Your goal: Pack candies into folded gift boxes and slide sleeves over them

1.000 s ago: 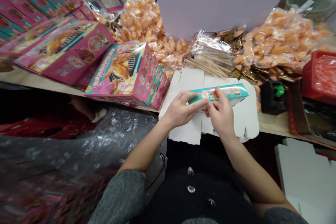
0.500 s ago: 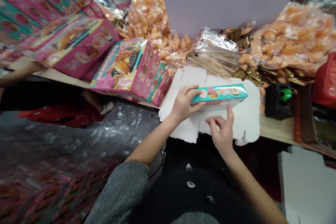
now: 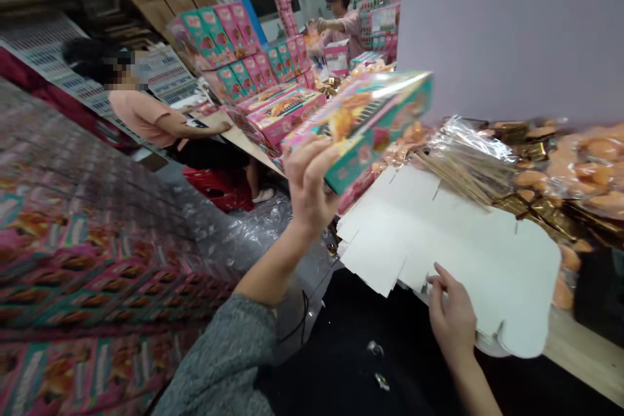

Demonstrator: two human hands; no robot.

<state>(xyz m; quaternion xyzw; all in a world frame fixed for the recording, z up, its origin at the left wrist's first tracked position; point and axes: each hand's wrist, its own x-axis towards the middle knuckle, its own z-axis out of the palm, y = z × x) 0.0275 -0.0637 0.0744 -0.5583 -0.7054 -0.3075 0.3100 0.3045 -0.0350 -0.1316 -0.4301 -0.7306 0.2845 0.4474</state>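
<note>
My left hand [image 3: 307, 185] holds a long teal and pink printed box [image 3: 361, 123] up in the air, tilted, above the table's edge. Below it lies a stack of flat white die-cut card blanks [image 3: 463, 260] with slotted flaps. My right hand [image 3: 451, 315] grips the near edge of that stack, its fingers curled over the card. The box is clear of the blanks and of my right hand.
Behind the blanks lie a plastic-wrapped bundle of wooden sticks [image 3: 463, 166], gold foil packets [image 3: 533, 208] and a bag of orange pieces [image 3: 595, 166]. Stacked printed boxes [image 3: 97, 273] fill the left. Two co-workers stand further along at the tables, one by a wooden table [image 3: 238, 133].
My view has swung left. My left hand has lifted the printed box off the white blanks, and my right hand has moved from beside the box to the blanks' near edge.
</note>
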